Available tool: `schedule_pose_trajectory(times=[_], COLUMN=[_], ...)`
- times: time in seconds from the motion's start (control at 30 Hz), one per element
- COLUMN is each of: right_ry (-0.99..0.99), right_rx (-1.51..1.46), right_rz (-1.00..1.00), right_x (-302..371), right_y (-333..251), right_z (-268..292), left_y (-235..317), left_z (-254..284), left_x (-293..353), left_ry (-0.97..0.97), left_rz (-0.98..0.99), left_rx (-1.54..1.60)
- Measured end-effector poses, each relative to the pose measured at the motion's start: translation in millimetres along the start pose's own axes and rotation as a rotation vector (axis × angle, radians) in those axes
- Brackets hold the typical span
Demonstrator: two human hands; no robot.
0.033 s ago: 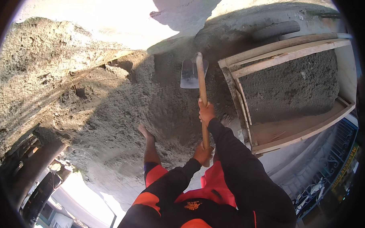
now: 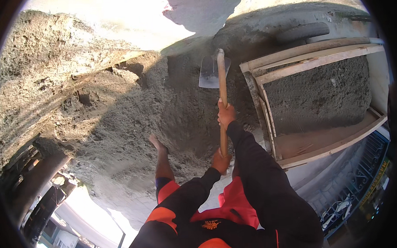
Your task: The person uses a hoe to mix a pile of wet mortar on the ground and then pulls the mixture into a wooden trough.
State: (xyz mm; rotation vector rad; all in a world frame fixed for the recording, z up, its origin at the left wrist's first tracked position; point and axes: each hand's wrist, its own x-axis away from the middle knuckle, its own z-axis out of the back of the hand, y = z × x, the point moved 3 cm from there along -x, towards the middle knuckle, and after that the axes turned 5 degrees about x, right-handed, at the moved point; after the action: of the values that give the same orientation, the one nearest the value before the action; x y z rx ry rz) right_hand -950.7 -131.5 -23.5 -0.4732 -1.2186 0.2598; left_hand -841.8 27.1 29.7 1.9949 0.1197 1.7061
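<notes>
A hoe with a long wooden handle (image 2: 222,77) and a broad metal blade (image 2: 209,73) reaches away from me over the dark, damp sand (image 2: 189,111). My right hand (image 2: 225,113) grips the handle around its middle. Closer to my body, my left hand (image 2: 220,161) is wrapped round the handle's lower end. The blade is at the far side of the sand; whether its edge touches the ground I cannot tell. Both hands' fingers are closed on the wood.
To the right stands a wooden frame box (image 2: 322,153) with a block of grey sand mix (image 2: 315,98) inside. A rough sunlit bank (image 2: 39,64) rises at the left. My bare left foot (image 2: 156,142) is on the sand. A dark metal grille (image 2: 349,188) stands at the lower right.
The hoe and both hands have shifted slightly away from me and a little to the right. My grip on the handle is the same.
</notes>
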Motion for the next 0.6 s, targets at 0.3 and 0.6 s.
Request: schedule_pose_trajectory(times=[0.3, 0.6], right_ry=[0.209, 0.045], right_rx=[0.295, 0.358], right_rz=[0.125, -0.072], right_x=[-175, -103], right_y=[-20, 64], right_z=[27, 15], left_y=[52, 4], left_z=[-23, -17], left_x=[-158, -53], left_ry=[0.104, 0.045], left_rz=[-0.298, -0.141], left_rx=[-0.089, -0.011])
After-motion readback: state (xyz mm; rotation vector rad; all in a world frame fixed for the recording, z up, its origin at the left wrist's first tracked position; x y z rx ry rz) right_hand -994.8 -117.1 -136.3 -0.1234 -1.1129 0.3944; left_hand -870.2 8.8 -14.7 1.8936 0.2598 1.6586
